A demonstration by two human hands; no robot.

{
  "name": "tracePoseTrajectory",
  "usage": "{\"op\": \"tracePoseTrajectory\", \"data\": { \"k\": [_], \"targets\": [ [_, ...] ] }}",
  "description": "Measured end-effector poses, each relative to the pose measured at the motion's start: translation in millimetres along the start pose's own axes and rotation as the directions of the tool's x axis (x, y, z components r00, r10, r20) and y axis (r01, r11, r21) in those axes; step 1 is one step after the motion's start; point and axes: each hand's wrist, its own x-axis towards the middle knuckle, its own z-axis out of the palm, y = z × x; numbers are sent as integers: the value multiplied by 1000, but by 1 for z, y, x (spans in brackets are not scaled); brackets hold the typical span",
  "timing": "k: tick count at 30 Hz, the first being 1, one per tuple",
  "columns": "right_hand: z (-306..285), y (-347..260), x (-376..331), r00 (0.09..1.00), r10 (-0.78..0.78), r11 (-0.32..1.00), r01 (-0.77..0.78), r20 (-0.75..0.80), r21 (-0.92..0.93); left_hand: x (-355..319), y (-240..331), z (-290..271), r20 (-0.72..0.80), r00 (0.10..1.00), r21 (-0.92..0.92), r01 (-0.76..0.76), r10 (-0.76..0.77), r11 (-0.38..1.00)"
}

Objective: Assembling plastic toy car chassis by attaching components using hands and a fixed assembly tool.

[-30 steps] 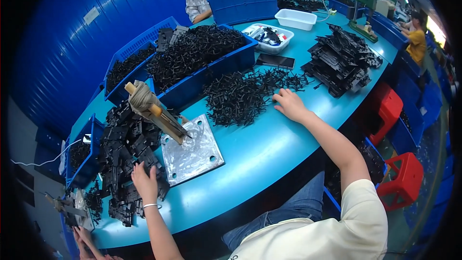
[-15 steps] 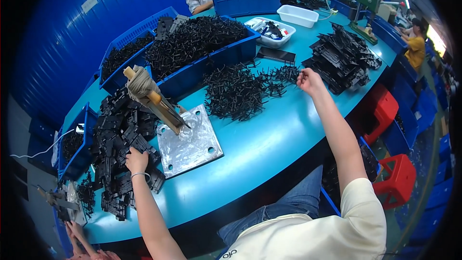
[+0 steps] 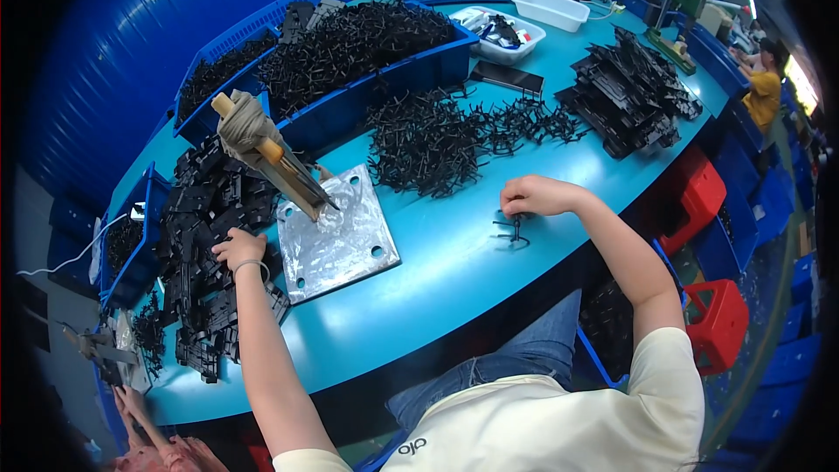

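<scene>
My left hand (image 3: 240, 249) rests with fingers apart on a heap of black plastic housings (image 3: 197, 210) at the left. In my right hand (image 3: 544, 196), closed above the front of the table, is a small black branched plastic piece (image 3: 516, 232), its thin prongs hanging below the fingers. Between my hands lies a square metal plate (image 3: 350, 253) with corner holes. Over it leans a pointed tool with a cloth-wrapped handle (image 3: 251, 131). Beyond the plate, a loose pile of similar black branched pieces (image 3: 424, 144) spreads to the right.
Blue bins (image 3: 376, 92) heaped with black pieces stand at the back. Flat black parts (image 3: 629, 96) are stacked at the right, near a dark phone-like slab (image 3: 507, 77) and white trays (image 3: 551, 9). Red stools (image 3: 717, 323) stand beyond the table edge. Another person's hands (image 3: 131, 406) are at lower left.
My right hand has drawn back from the pile's right end toward the table's front, bringing a branched piece. My left hand has shifted slightly up and left over the housings.
</scene>
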Motion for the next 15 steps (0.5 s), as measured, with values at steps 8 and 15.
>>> {"op": "tracePoseTrajectory", "data": {
  "k": [8, 15],
  "targets": [
    [10, 6, -2, 991, 0, 1000, -1, -136, -5, 7, -1, -2, 124, 989, 25, -78, 74, 997],
    [14, 1, -2, 999, -43, 994, 43, -4, 100, -2, -88, -46, 138, 877, -874, -110, 460, 473]
  ]
}}
